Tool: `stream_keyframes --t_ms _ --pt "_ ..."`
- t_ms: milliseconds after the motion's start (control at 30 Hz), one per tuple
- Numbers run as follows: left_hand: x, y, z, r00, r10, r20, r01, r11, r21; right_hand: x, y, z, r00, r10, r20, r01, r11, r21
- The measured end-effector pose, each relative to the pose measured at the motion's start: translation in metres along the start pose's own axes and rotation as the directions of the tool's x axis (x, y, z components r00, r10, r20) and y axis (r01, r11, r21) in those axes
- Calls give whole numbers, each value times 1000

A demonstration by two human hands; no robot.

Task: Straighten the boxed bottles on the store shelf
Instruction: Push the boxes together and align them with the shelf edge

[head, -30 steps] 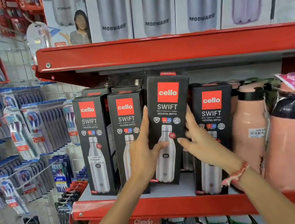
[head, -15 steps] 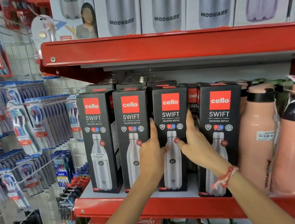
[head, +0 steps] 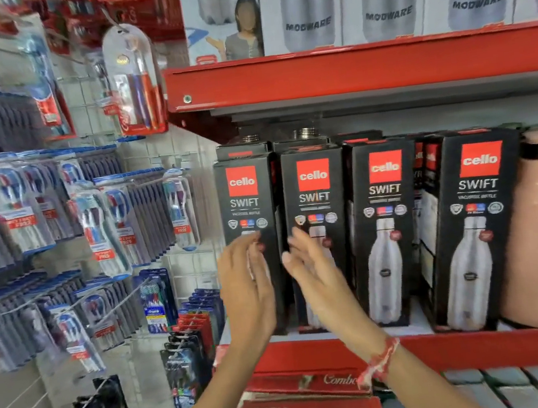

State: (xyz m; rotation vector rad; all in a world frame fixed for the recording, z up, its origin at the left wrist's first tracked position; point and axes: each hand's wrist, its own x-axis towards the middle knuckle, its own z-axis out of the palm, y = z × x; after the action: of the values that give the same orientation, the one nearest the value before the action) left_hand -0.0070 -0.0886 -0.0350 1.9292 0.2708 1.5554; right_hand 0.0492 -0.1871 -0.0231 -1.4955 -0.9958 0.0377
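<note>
Hands both open with fingers spread, left hand [head: 248,289] in front of the leftmost cello box [head: 247,207] and right hand [head: 319,276] over the second box [head: 314,190], neither gripping, while all four boxes stand upright along the red shelf [head: 488,346].
</note>
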Motion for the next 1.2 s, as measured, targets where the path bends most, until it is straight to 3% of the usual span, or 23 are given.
stream_keyframes --t_ms 133,233,367,567,733,833,933,1000,1067,1133,1200 --pt "-2 -36 -18 953 -256 161 274 956 -103 -4 34 42 964 263 39 -263 965 3" --pt "-2 -57 -29 853 -291 433 406 891 -201 -1 40 58 966 247 75 -250 968 25" --pt "-3 -73 -44 773 -285 567 454 873 -180 0 39 64 974 216 68 -221 972 75" --pt "-9 -79 -72 758 -261 598 433 886 -163 -14 38 58 958 249 144 -259 964 52" --pt "-14 -70 -79 768 -274 578 428 892 -145 -20 35 54 948 259 185 -264 964 7" --pt "-19 -65 -74 803 -289 522 401 909 -114 -24 34 48 959 252 131 -252 968 -17" --pt "-28 -51 -66 956 -197 216 203 979 -4 -31 39 36 972 203 -122 -202 979 17" --pt "-34 -38 -57 996 -45 72 49 998 -46 -36 41 23 929 111 -353 -137 989 -49" --pt "-43 -24 -43 979 -10 203 45 985 -166 -38 44 9 882 91 -461 -138 988 -70" --pt "-54 -10 -25 874 -141 466 265 940 -213 -38 51 -3 885 153 -439 -194 980 -51" --pt "-60 -5 -7 763 -278 584 451 875 -173 -36 58 -10 897 287 -336 -290 956 43"
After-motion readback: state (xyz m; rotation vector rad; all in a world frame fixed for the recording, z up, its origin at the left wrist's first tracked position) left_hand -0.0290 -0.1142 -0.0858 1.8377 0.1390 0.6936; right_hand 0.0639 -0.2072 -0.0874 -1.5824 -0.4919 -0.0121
